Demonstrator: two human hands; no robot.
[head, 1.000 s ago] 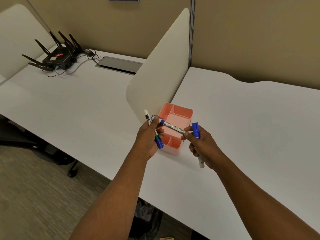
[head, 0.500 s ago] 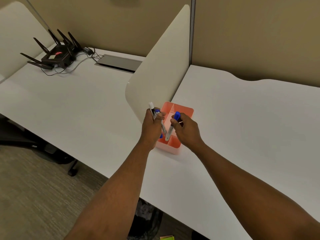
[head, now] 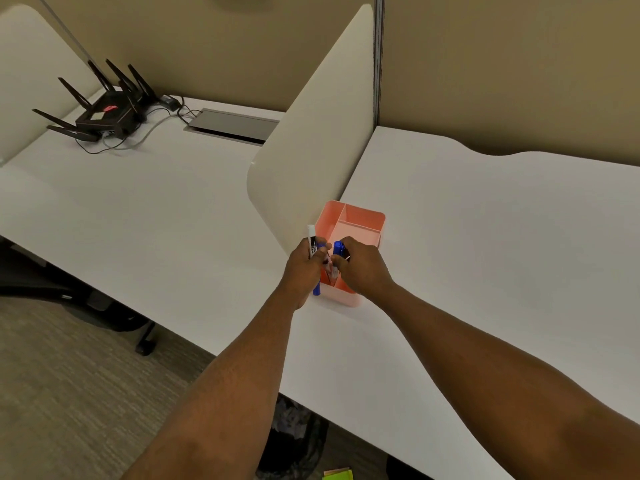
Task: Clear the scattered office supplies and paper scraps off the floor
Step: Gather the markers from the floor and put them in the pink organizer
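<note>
A pink desk organizer [head: 360, 221] with several compartments stands on the white desk [head: 485, 258] beside a cream divider panel. My left hand [head: 304, 268] is shut on white markers with blue caps [head: 312, 242], held upright at the organizer's left edge. My right hand [head: 360, 268] grips a blue-capped marker [head: 338, 250] and holds it upright in the organizer's near-left compartment. The marker's lower part is hidden by the hands and the organizer wall.
The cream divider panel [head: 311, 150] rises just behind the organizer. A black router [head: 107, 116] with antennas and cables sits at the far left of the desk. Below the desk edge are a dark bin [head: 294, 441], sticky notes [head: 337, 474] and an office chair base [head: 104, 306].
My right hand turned its marker from lying across the organizer to upright and lowered it into the near-left compartment. Both hands drew closer together over the organizer.
</note>
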